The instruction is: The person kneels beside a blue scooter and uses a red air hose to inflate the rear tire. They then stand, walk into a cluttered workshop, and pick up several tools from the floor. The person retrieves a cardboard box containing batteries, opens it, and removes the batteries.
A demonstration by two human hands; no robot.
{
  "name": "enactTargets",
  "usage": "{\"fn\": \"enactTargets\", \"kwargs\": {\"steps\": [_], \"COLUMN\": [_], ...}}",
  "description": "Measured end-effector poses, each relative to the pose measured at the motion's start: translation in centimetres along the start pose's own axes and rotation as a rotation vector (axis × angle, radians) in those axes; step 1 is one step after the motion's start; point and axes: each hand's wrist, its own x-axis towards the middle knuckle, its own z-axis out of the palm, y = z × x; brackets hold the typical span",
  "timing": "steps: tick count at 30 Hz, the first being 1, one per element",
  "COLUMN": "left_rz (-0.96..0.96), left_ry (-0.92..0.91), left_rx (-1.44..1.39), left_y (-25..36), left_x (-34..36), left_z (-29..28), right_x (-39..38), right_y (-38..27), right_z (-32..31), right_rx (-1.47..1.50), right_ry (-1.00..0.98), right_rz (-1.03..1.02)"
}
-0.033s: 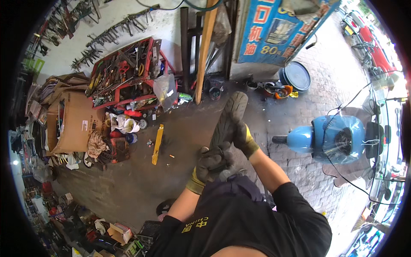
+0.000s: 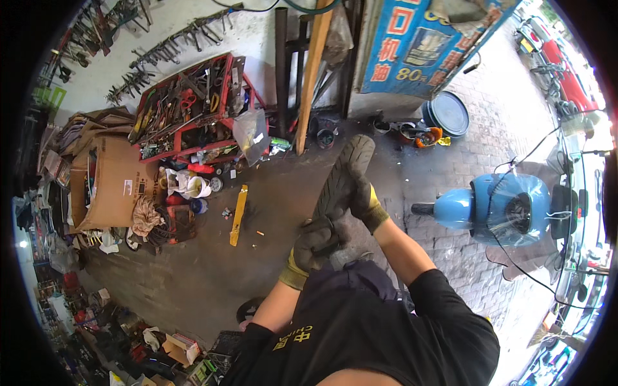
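A black treaded tyre (image 2: 349,161) is held upright-slanted in front of my body, its far end toward the wall. My right hand (image 2: 365,201), in a grey and yellow work glove, is closed on the tyre's right side. My left hand (image 2: 309,248), gloved the same way, grips the near end, lower and further left. The bottom of the tyre is partly hidden by the gloves.
A red tool rack (image 2: 192,103) and a cardboard box (image 2: 106,183) stand at left. A yellow strip (image 2: 238,215) lies on the dark floor. A wooden post (image 2: 310,83), a blue drum (image 2: 446,114) and a blue scooter (image 2: 483,209) are around me, the scooter at right.
The tyre and both hands have shifted very slightly; my grip looks much the same.
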Motion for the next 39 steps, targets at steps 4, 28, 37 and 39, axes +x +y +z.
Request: {"fn": "enactTargets", "kwargs": {"steps": [4,28,37,39], "left_rz": [0.036,0.532,0.603,0.670], "left_ry": [-0.013,0.503,0.456,0.388], "left_rx": [0.008,-0.424,-0.347,-0.478], "left_y": [5.3,5.8,9.9,11.7], "left_x": [3.4,7.8,10.8,9.9], "left_z": [-1.3,-23.4,-19.0,-17.4], "right_x": [5.5,45.9,40.7,37.3], "right_y": [0.7,26.8,17.8,14.9], "right_z": [4.6,-6.5,2.3,8.7], "right_rx": [0.175,0.411,-0.191,-0.147], "right_ry": [-0.061,0.414,-0.136,-0.273], "right_rz": [0.045,0.387,0.261,0.376]}}
